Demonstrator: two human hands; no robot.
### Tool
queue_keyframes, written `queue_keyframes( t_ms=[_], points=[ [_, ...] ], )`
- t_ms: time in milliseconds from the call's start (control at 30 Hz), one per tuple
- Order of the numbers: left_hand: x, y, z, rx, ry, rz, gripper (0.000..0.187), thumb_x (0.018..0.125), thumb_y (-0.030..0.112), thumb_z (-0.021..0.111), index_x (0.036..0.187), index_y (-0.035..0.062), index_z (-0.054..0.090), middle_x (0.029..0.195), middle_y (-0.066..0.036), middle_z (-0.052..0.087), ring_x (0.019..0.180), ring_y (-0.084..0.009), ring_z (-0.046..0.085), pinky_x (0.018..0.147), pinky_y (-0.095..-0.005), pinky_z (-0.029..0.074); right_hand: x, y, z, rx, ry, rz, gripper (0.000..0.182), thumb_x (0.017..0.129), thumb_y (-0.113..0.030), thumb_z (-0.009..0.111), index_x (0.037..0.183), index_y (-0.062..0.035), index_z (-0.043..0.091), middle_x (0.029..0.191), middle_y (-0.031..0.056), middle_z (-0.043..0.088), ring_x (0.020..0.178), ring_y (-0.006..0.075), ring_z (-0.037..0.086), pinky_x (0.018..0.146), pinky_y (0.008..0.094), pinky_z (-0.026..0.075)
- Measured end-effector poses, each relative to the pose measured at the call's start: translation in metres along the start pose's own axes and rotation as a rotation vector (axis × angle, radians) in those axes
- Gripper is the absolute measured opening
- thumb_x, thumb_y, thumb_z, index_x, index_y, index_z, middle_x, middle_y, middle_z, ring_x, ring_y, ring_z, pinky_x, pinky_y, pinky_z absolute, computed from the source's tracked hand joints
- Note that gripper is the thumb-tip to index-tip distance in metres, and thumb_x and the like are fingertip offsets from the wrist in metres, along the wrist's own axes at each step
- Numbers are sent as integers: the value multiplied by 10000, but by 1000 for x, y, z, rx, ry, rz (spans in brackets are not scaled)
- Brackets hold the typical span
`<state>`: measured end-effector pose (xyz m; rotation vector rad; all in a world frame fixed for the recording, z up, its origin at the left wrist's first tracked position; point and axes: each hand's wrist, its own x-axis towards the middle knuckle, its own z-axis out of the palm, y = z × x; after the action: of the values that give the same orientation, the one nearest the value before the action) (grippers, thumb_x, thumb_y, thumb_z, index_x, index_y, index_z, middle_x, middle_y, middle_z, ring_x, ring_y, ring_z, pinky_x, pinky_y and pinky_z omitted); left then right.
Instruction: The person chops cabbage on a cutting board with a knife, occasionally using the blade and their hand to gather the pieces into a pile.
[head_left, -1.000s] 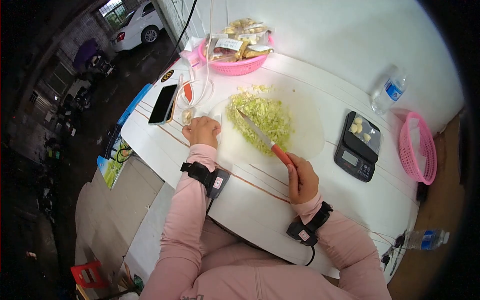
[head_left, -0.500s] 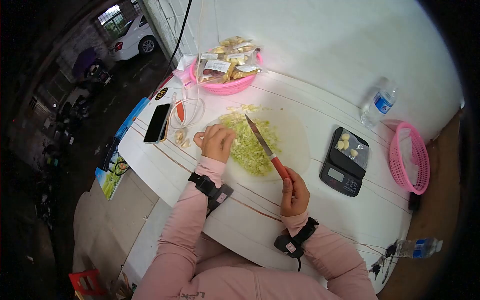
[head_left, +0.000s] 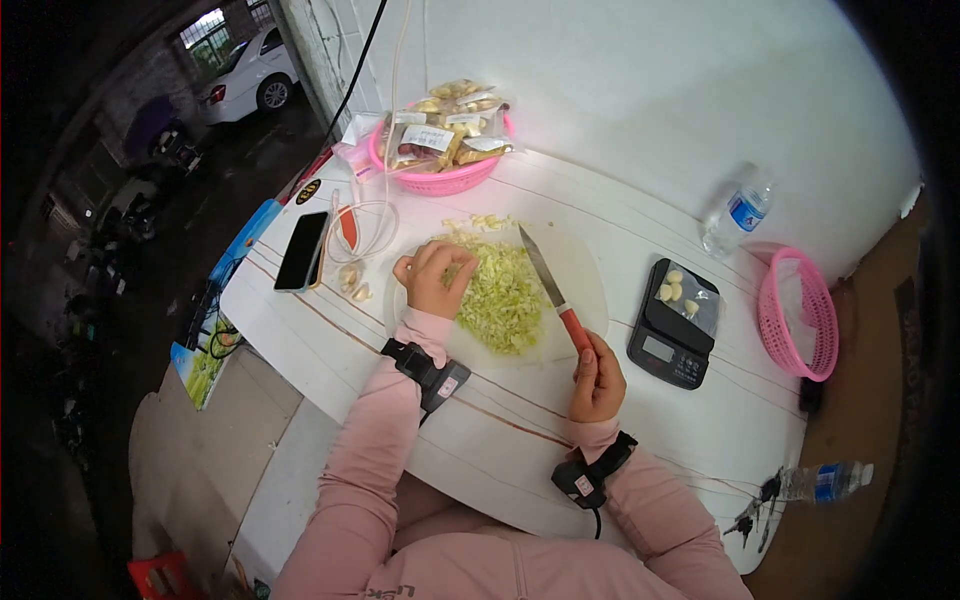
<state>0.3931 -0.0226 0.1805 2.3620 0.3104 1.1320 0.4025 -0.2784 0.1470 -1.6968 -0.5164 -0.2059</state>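
Observation:
My right hand [head_left: 598, 380] grips the red handle of a knife [head_left: 547, 272], its blade pointing up and away over the right part of a pale round cutting board [head_left: 580, 290]. Chopped light-green vegetable [head_left: 503, 312] lies heaped on the board, with paler bits [head_left: 490, 222] at the far edge. My left hand [head_left: 436, 283] is at the heap's left side, fingers curled in. Whatever they may hold is hidden. Several garlic cloves [head_left: 353, 283] lie left of the board.
A phone [head_left: 302, 250] and a white cable [head_left: 385, 205] lie left. Behind stands a pink basket [head_left: 450, 183] of packets. To the right are a black scale [head_left: 665, 355] with peeled cloves on a bag, another pink basket [head_left: 768, 310], bottles [head_left: 742, 212] and keys [head_left: 765, 495].
The knife has swung slightly away from the heap, towards the right, with my right hand. My left hand stays by the heap, fingers curled. The whole view has shifted a little.

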Motion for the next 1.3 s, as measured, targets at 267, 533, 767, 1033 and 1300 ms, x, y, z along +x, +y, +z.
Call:
queue_keyframes(
  t_ms=[267,533,767,1033,1300],
  points=[
    [-9,-13,2,-90,59,65,99,847,149,697,943,142,678,907,18,699,851,-142,624,867,-337,309,4,2,-3,-23,-20,28,299,1030,-180,488,1216,23,605,743,-48,513,636,31,422,573,184,351],
    [-7,-8,-9,-99,41,80,68,909,182,633,934,123,656,839,7,676,774,-185,598,871,-352,314,7,-10,-4,-71,-62,110,254,996,-136,521,1151,37,626,881,126,668,769,147,595,723,267,480],
    [-5,3,-13,-92,98,111,126,938,134,547,1023,122,638,935,-40,650,896,-215,586,907,-368,314,5,-15,-3,-180,-51,-97,240,986,-122,526,1147,23,629,905,158,676,756,221,634,731,293,497],
    [-6,-7,-15,-40,57,117,158,864,71,586,988,113,674,986,-63,645,961,-251,590,898,-388,361,4,-23,-4,-304,-136,-251,248,950,-68,524,1171,4,612,866,152,624,740,293,569,706,353,457],
    [-10,-8,-7,-97,-125,43,195,823,63,665,1015,29,671,1042,-108,646,988,-321,594,842,-407,480,8,-18,-1,-323,-47,-339,258,917,-41,553,1167,1,603,823,143,594,690,312,519,678,377,414]
  ],
)
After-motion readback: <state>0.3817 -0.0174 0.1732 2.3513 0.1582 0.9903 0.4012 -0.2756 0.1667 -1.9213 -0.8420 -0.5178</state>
